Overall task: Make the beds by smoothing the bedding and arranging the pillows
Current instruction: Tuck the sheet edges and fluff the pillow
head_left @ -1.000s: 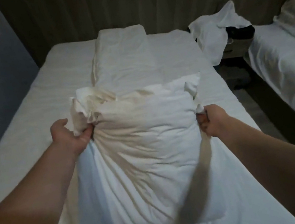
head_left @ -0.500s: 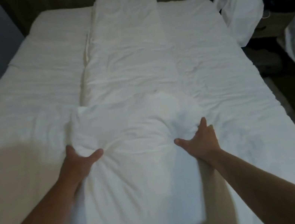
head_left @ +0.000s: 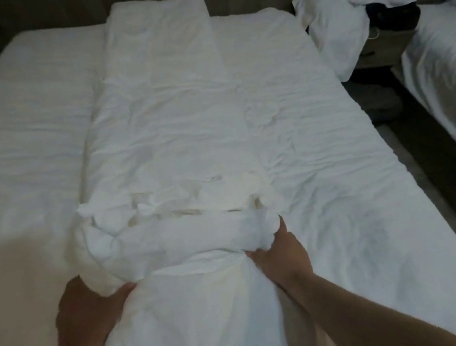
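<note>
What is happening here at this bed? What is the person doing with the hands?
A person is making a bed. The left hand and the right hand each grip one side of a bunched bundle of white bedding near the foot of the bed. Beyond it, a folded strip of bedding lies along the middle, not yet spread. Crumpled white linen lies between this bed and a second bed.

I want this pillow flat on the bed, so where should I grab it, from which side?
Probably the two ends of the bunched roll across the pillow, coming from the near end, one hand per side. The gathered fabric there gives something to curl round; the left hand and right hand grip just there.
</note>
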`<control>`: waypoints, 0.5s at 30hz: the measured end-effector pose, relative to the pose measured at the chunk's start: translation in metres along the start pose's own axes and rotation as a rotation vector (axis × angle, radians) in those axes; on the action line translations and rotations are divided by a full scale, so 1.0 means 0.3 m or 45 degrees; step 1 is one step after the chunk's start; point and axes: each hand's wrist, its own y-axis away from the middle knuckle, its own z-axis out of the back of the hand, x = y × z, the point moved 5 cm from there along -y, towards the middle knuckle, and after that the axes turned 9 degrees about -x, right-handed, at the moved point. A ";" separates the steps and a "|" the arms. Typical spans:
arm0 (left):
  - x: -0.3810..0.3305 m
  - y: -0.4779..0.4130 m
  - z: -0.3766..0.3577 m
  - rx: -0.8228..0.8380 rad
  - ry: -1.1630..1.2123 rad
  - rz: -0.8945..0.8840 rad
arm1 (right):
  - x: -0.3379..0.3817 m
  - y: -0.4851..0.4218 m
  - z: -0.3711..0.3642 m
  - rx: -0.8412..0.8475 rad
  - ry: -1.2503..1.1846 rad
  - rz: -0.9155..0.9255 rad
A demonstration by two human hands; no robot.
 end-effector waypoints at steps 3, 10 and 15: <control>-0.009 0.048 0.007 0.031 0.108 -0.084 | 0.023 0.050 0.057 -0.080 -0.124 0.143; -0.006 -0.011 -0.032 0.166 0.335 0.165 | 0.007 0.001 0.018 0.026 -0.130 0.168; -0.036 0.050 -0.068 0.070 0.305 0.108 | -0.016 -0.033 -0.045 0.026 -0.159 0.168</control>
